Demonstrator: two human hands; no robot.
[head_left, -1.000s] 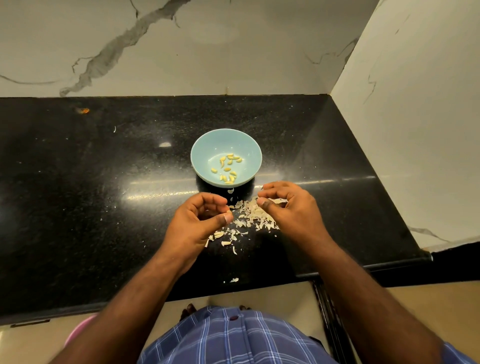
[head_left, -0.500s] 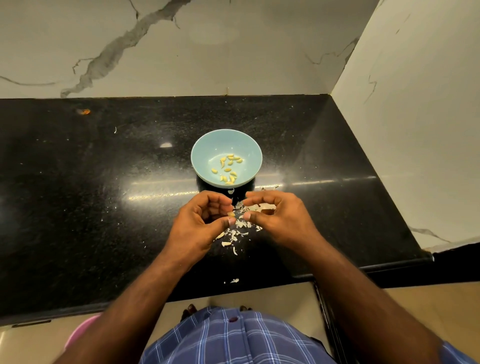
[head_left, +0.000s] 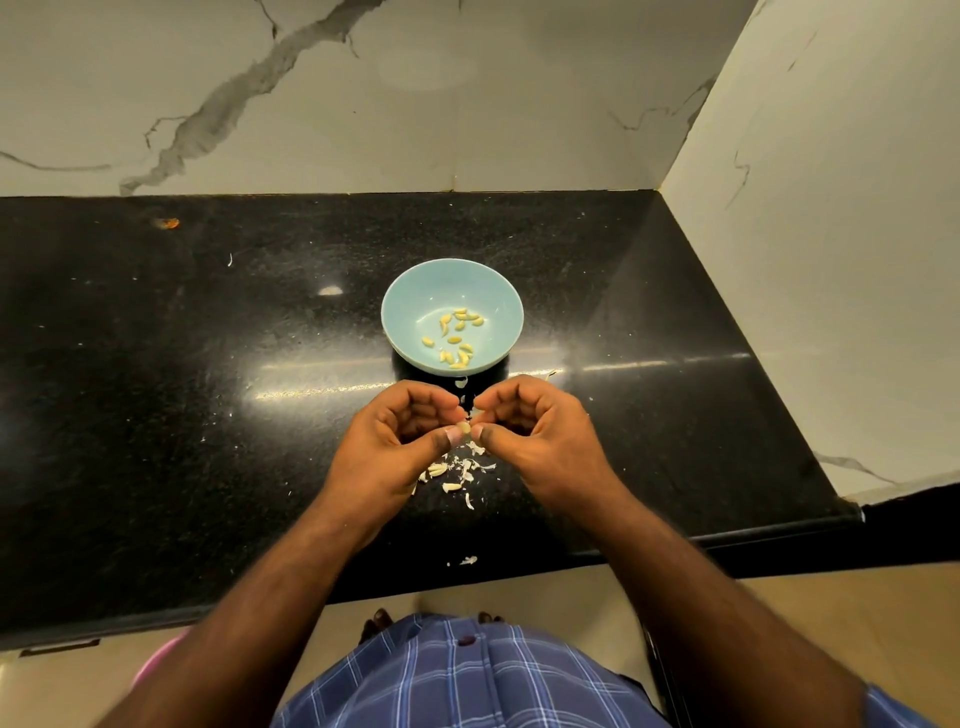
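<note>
Both of your hands are brought together just above the desk (head_left: 208, 364), fingers curled in, and they pinch one small clove (head_left: 464, 427) between them. Your left hand (head_left: 395, 441) presses it with the thumb tip, and your right hand (head_left: 535, 431) meets it from the other side, thumb against thumb. The clove is tiny, pale yellow and rounded. Only its near face shows between the thumbnails, so you cannot tell how much skin is on it. It sits in the air, right over a loose scatter of skins (head_left: 457, 473).

Those skins are white, papery curls lying on the desk under and just in front of your hands. A stray flake (head_left: 469, 560) lies apart from them near the front edge. Just beyond your hands stands a light blue bowl (head_left: 426, 291), upright, with a dozen or so yellowish peeled pieces (head_left: 457, 338) spread over its bottom.

The desk is polished black stone, speckled, with streaks of reflected light. An orange speck (head_left: 167, 223) lies far off to your left by the back wall (head_left: 467, 93), which is pale marble with grey veins. A side wall (head_left: 831, 208) of the same stone closes the corner on your right. Below, your blue checked shirt (head_left: 467, 675) and a beige floor (head_left: 831, 623) show.
</note>
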